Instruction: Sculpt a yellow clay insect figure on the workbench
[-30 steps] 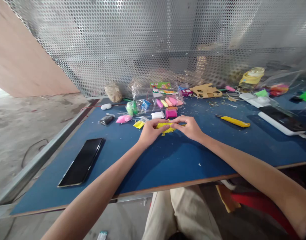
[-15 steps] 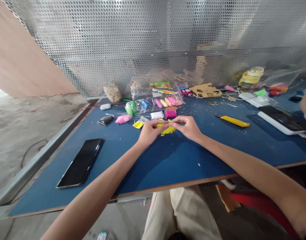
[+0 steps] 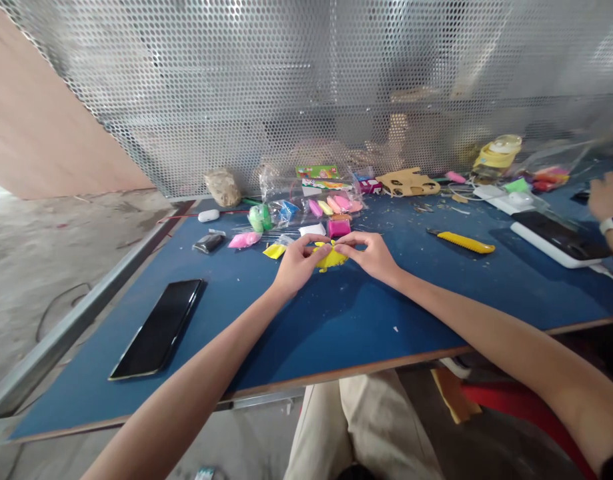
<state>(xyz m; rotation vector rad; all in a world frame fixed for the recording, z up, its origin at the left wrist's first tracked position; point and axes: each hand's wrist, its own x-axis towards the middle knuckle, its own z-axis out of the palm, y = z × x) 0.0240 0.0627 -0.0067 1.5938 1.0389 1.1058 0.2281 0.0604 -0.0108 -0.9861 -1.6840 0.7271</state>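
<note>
A flat yellow clay piece [image 3: 331, 258] with an uneven edge is between my hands over the blue table. My left hand [image 3: 299, 261] pinches its left side with thumb and fingertips. At its upper right edge, my right hand [image 3: 369, 253] holds it with thumb and forefinger close together. The fingertips of both hands nearly meet and hide the top of the piece. Just behind lie a magenta clay block [image 3: 339, 228] and a white packet [image 3: 312, 230]. A yellow packet [image 3: 275, 251] rests left of my left hand.
A black phone [image 3: 159, 328] lies at left, a yellow cutter [image 3: 466, 242] at right. Clear bags with coloured clay [image 3: 336, 204] stand along the perforated metal screen [image 3: 266, 87]. Far right are a power bank [image 3: 561, 240], a bottle [image 3: 497, 159] and another person's hand [image 3: 606, 197].
My fingers have shifted slightly on the yellow piece, the left fingertips now nearer the right ones. The other person's hand at far right has moved further into view.
</note>
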